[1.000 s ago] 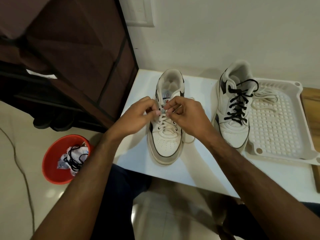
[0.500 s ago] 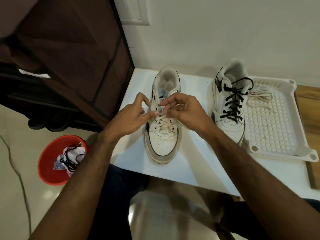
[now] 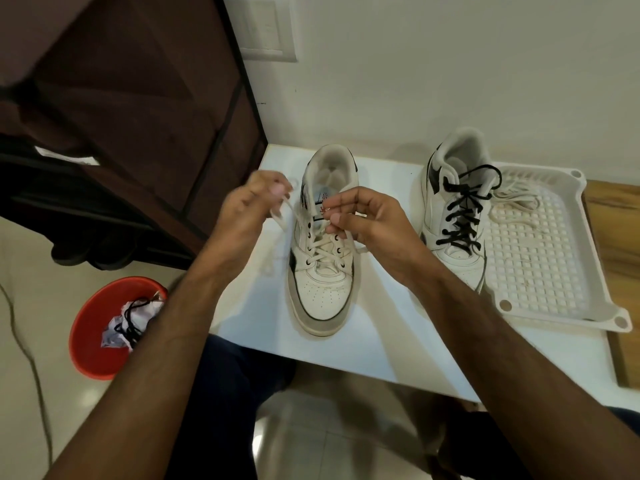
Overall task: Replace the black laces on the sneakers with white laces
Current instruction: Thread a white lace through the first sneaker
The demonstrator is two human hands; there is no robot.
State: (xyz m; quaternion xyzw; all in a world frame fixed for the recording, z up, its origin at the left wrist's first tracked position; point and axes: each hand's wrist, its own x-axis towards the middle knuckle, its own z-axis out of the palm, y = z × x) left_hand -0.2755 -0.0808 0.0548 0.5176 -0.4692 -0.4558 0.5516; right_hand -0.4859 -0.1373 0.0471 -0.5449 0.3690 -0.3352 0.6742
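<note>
Only the head view here, looking down at a white surface (image 3: 398,344) with both sneakers on it, toes toward the person.

The near sneaker (image 3: 322,268) sits between the two hands, its long axis running straight away from the person, heel at the wall end. It's already got a white lace (image 3: 320,252) crossed through the lower eyelets, and the upper eyelets look open yet. The left hand (image 3: 249,209) is up and off to the shoe's left, fingers (image 3: 277,190) curled around one free end of that lace, which runs taut and slanted from the hand down to the left eyelet row. It's blurry, so the exact pinch is hard to read. The right hand (image 3: 363,220) is right over the tongue, thumb and forefinger closed on the other end, close to the right eyelet row.

So the relation that matters is that both ends come out of the middle of the shoe and fan outward, left end pulled long, right end short and near the eyelets. The right hand looks better placed to feed the next hole, probably the next one up on its own side or across.

The other sneaker (image 3: 453,216) stands to the right, with its black lace (image 3: 462,216) in place. Just beside it is a white tray (image 3: 540,258) with another white lace (image 3: 512,199) lying at its far end. Down on the floor to the left, a red bowl (image 3: 93,344) holds a loose black lace (image 3: 133,323) on crumpled paper.
</note>
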